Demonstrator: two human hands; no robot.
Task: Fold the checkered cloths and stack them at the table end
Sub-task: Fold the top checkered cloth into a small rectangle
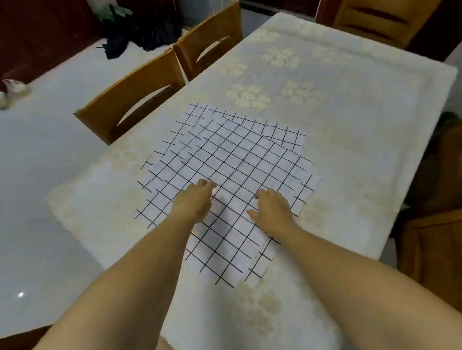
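Several white cloths with a black grid pattern [234, 158] lie overlapped and flat in the middle of the table [357, 109], corners fanned out at different angles. The nearest cloth [230, 249] lies closest to me. My left hand [196, 202] rests palm down on the pile, fingers pointing away and lightly curled at a cloth edge. My right hand [274, 210] lies flat on the cloths just to its right, fingers spread. Neither hand has lifted any cloth.
The table wears a cream cloth with pale flower prints. Two wooden chairs [146, 96] stand along its left side, another chair [377, 11] at the far end, wooden furniture [448, 213] on the right. Dark bags [135, 30] sit on the floor far left.
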